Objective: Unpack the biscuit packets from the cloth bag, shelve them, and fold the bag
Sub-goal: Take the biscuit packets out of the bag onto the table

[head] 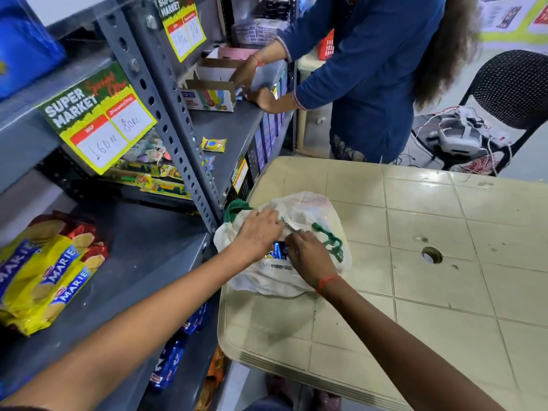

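White cloth bag [284,256] lies crumpled at the near-left corner of the beige plastic table [415,262], centre of frame, w/ green handles [329,238] splayed over its top and a second green loop at its upper-left edge. Both hands are set on it: left hand [258,232] is laid over the bag's upper cloth, fingers spread fairly wide and pressing/pulling fabric back; right hand [308,256] is narrowed to a pinch at the bag mouth, but whether cloth or packet is actually pinched can't be told. A blue biscuit packet [277,251] is seen peeking out between the two hands, mostly still inside. Judged step: mouth being opened so packets can be drawn out; unpacking looks early, folding not yet begun. To do it well, the mouth should be held wide by the left hand w/ handles kept clear, and the packet should be taken round its body, not by the wrapper end, then slid out flat so biscuits aren't cracked. Bag sits close to the table edge, so it should be pinned while pulling. Lower left of frame, yellow Marie packets [44,277] are stacked on the grey shelf [142,256], w/ bare space beside them for more. Further off, upper right, another person [370,69] is sorting boxes on a higher shelf.
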A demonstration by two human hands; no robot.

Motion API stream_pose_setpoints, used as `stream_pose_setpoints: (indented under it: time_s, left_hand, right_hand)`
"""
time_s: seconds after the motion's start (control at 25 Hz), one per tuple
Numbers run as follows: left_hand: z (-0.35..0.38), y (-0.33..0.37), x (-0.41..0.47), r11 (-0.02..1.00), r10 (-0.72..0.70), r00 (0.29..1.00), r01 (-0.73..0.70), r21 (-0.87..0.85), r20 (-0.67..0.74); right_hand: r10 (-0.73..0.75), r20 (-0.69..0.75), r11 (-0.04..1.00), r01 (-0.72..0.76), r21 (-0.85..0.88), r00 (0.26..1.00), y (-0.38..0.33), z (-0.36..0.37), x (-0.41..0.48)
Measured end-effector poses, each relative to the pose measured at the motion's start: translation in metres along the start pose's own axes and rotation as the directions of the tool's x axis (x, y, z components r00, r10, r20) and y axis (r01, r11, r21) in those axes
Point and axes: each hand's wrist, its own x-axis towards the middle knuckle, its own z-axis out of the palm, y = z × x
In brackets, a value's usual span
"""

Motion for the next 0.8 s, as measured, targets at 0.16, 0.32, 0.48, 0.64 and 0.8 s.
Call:
stream_pose_setpoints:
  time_s: [0.16,0.32,0.48,0.64,0.8]
  left_hand:
    - [0.025,-0.018,-0.001,0.991,0.024,0.987,-0.002,-0.136,0.157]
    - [0.049,-0.038,-0.02,0.974,-0.226,0.858,0.194,0.117,0.46]
    - [0.032,-0.022,-0.035,0.935,-0.355,0.83,0.313,0.167,0.43]
    - [0.0,0.018,-0.014,0.99,0.014,0.999,-0.009,-0.141,0.036]
    - [0.024,0.022,0.003,0.983,0.078,0.969,-0.037,-0.177,0.234]
  right_hand:
    - [0.168,0.229,0.967,-0.115,-0.228,0.959,0.019,0.03,0.011]
    - [0.426,0.454,0.861,-0.197,-0.469,0.783,0.049,0.022,-0.013]
    - [0.507,0.534,0.801,-0.142,-0.581,0.677,0.075,-0.001,-0.04]
    - [0.171,0.342,0.945,-0.055,-0.322,0.924,0.065,-0.018,-0.007]
    - [0.093,0.452,0.979,0.002,-0.205,0.887,0.073,-0.012,0.011]
